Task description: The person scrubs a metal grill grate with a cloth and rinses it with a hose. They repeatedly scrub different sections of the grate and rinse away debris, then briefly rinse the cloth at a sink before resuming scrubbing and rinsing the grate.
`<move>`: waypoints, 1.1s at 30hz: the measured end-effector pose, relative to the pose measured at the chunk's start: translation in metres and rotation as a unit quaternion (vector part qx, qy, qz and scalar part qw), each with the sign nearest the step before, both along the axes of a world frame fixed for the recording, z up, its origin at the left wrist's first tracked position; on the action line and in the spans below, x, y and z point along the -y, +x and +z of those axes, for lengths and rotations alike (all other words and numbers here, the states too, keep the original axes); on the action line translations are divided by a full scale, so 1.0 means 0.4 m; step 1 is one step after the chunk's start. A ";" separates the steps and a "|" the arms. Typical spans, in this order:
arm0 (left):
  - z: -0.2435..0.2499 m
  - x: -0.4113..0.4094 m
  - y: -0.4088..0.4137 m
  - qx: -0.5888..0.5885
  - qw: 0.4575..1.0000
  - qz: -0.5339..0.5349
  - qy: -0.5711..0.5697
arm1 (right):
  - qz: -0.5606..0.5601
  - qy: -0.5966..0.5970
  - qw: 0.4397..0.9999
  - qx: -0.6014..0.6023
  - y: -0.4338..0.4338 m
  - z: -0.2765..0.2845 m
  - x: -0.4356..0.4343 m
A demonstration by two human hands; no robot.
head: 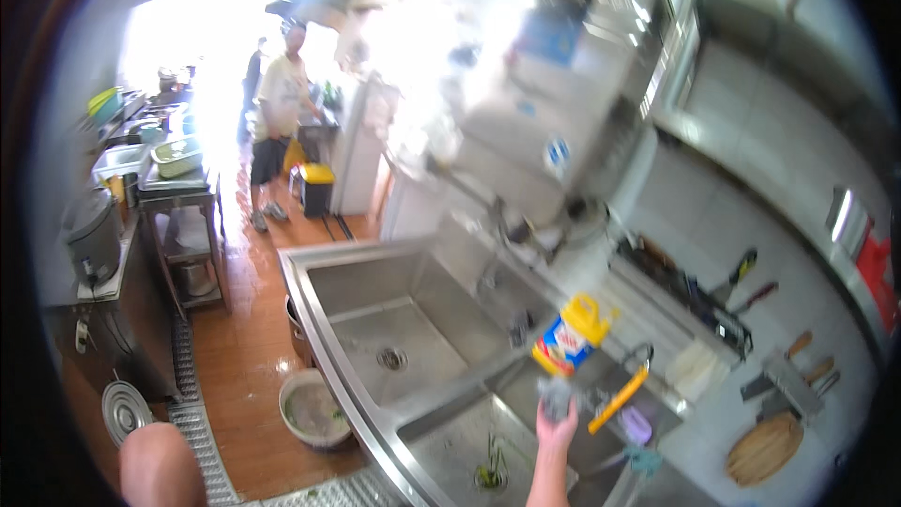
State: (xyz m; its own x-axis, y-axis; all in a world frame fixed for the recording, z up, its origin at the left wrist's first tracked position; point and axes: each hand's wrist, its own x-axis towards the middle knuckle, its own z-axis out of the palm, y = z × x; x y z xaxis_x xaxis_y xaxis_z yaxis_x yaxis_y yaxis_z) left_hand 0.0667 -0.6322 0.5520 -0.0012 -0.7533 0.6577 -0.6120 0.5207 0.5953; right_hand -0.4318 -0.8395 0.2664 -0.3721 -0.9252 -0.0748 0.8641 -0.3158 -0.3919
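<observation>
My right hand [556, 426] reaches over the back rim of the nearer sink basin and grips a grey, blurred scouring pad [558, 396]. Just beyond it stands a yellow jug of detergent [572, 334] with a blue and white label. To the right of the hand are a yellow-handled tool [619, 400] and a purple sponge or cloth [635, 425]. Green stalks [490, 475] lie at the drain of the nearer basin [450, 445]. My left hand is out of view; a bare, rounded limb part [162, 466] shows at lower left.
A second steel basin [373, 320] adjoins. A bucket of cloudy water [317, 412] stands on the wet floor [246, 359]. Knives [788, 373] and a wooden board [765, 449] are by the wall. A person [281, 105] stands farther off, near a black-and-yellow bin [315, 190].
</observation>
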 end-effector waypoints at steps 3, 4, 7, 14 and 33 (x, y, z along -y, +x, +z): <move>0.125 0.141 -0.185 0.044 0.989 -0.048 -0.134 | -0.023 -0.035 0.997 0.070 -0.061 0.076 0.135; 0.186 0.153 -0.260 0.076 0.980 -0.051 -0.179 | -0.008 -0.059 0.994 0.093 -0.037 0.097 0.200; 0.129 0.438 -0.518 0.089 0.957 -0.152 -0.231 | -0.075 -0.063 0.995 0.033 -0.233 0.114 0.241; -0.141 0.888 -0.978 0.157 0.948 -0.278 0.022 | -0.056 -0.044 0.997 0.039 -0.248 0.171 0.398; -0.385 1.245 -1.615 0.198 0.960 -0.198 -0.012 | -0.029 0.035 0.999 0.018 -0.414 0.095 0.429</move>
